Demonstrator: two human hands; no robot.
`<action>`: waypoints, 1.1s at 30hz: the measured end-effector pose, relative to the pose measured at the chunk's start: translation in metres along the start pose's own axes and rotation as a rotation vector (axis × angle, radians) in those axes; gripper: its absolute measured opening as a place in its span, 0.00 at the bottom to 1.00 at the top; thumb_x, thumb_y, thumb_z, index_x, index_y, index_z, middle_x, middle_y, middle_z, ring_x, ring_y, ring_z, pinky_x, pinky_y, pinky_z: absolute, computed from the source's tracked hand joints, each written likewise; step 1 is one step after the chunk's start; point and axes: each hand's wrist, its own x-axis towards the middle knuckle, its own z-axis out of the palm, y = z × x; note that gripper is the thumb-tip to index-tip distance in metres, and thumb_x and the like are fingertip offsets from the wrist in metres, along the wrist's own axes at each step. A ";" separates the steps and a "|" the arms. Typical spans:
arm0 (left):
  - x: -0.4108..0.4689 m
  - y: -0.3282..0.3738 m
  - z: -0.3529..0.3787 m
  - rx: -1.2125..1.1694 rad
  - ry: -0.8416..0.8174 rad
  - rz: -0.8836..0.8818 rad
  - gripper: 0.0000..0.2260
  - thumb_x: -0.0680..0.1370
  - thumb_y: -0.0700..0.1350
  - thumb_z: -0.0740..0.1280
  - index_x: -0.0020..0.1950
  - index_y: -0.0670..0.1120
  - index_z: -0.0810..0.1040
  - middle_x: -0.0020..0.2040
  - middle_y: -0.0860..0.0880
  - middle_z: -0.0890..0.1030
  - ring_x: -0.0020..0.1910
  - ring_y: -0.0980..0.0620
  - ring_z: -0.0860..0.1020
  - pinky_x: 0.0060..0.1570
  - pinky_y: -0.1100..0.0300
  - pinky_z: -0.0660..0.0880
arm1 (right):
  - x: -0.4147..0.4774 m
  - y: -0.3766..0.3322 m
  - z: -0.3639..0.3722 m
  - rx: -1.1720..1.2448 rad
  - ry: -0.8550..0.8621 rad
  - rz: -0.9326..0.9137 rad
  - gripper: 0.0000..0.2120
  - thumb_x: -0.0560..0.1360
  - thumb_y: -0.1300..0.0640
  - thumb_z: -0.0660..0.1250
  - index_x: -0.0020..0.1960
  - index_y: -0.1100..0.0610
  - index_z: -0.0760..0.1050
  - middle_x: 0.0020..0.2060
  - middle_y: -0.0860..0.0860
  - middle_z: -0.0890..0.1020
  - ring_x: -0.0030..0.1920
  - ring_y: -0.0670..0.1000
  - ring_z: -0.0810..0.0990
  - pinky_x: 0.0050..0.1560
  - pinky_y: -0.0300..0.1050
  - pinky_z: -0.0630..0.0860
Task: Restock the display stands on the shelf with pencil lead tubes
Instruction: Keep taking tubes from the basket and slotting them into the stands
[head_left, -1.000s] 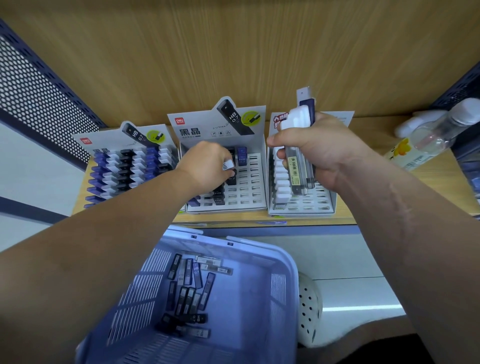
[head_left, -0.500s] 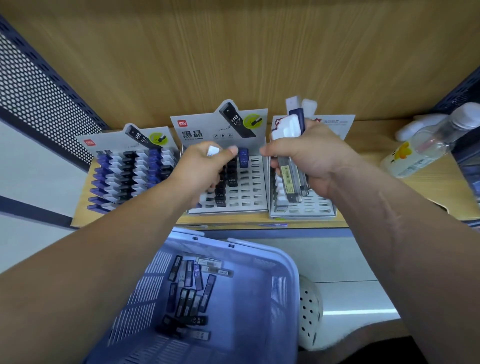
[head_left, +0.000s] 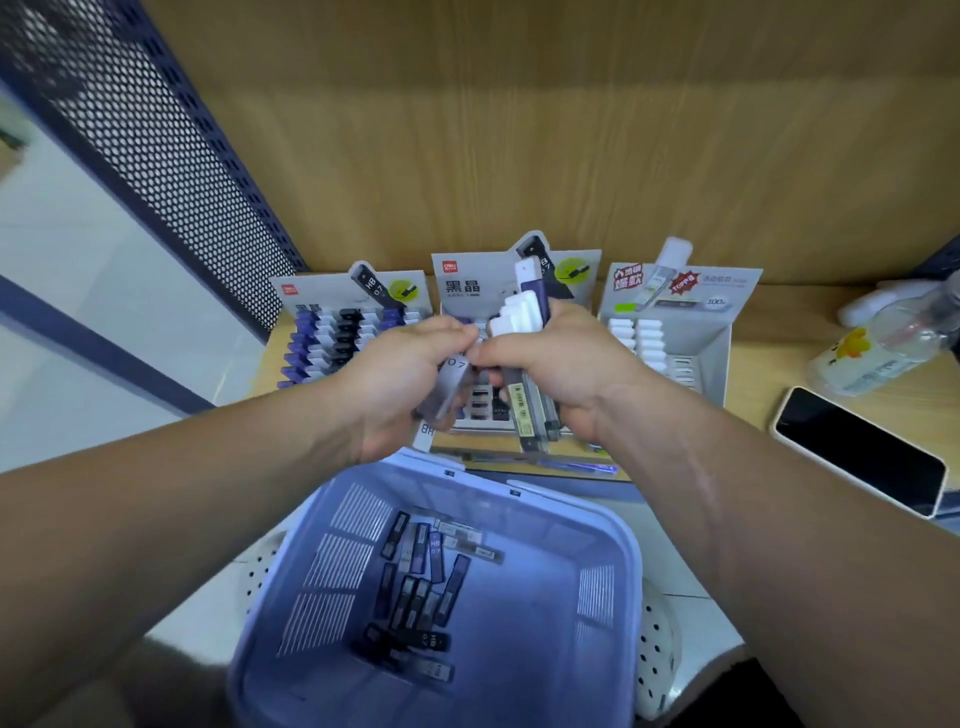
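Three grey display stands sit side by side on the wooden shelf: the left stand full of blue, white and black tubes, the middle stand mostly hidden behind my hands, the right stand with white-capped tubes at its back left. My right hand grips a bundle of lead tubes, white caps up. My left hand holds a grey tube marked 07, touching my right hand's fingertips in front of the middle stand.
A lilac plastic basket below the shelf edge holds several loose dark tubes. A phone lies face up at the shelf's right, with a clear bottle behind it. A perforated dark panel walls the left side.
My left hand left the middle stand's slots and came toward me to meet my right hand, now holding a grey tube. My right hand shifted left, off the right stand.
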 end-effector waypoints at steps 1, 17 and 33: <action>-0.003 -0.001 -0.007 0.047 0.023 0.037 0.09 0.81 0.47 0.64 0.41 0.48 0.74 0.37 0.44 0.78 0.29 0.52 0.74 0.30 0.61 0.68 | 0.000 0.001 0.003 -0.002 -0.001 0.004 0.21 0.67 0.70 0.76 0.59 0.69 0.78 0.50 0.64 0.85 0.39 0.54 0.81 0.35 0.44 0.79; 0.066 -0.012 -0.056 0.344 0.133 0.203 0.04 0.74 0.46 0.75 0.40 0.49 0.84 0.30 0.53 0.79 0.28 0.57 0.73 0.28 0.68 0.67 | 0.004 -0.004 -0.026 -0.058 0.244 0.056 0.12 0.68 0.67 0.76 0.49 0.58 0.80 0.39 0.54 0.85 0.34 0.51 0.80 0.39 0.46 0.77; 0.089 -0.039 -0.043 0.898 0.061 0.488 0.03 0.76 0.44 0.74 0.45 0.45 0.86 0.38 0.51 0.83 0.32 0.63 0.77 0.33 0.73 0.70 | 0.009 -0.004 -0.029 -0.080 0.253 0.025 0.12 0.69 0.70 0.76 0.44 0.56 0.77 0.30 0.46 0.83 0.31 0.50 0.79 0.36 0.42 0.78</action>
